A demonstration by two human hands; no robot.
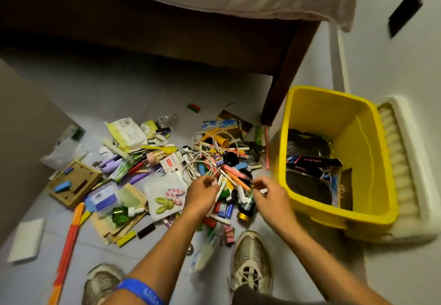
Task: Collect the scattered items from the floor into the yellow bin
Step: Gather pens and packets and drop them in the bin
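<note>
A yellow bin (372,156) stands on the floor at the right, holding several dark items and flat packets. A heap of scattered small items (214,161) covers the grey floor in front of me: pens, markers, white cable loops, erasers, clips. My left hand (201,193) is down in the heap, its fingers curled around a bunch of markers and white cable. My right hand (269,197) is beside it, pinching a small white piece, with a green-capped bottle just under the fingers.
A dark wooden bed frame (284,85) with pale bedding stands behind the heap, its leg next to the bin. A white ribbed tray (405,161) lies behind the bin. A cardboard box (74,183), a green bottle (121,214), a long orange ruler (68,240) and my shoes (251,259) lie around.
</note>
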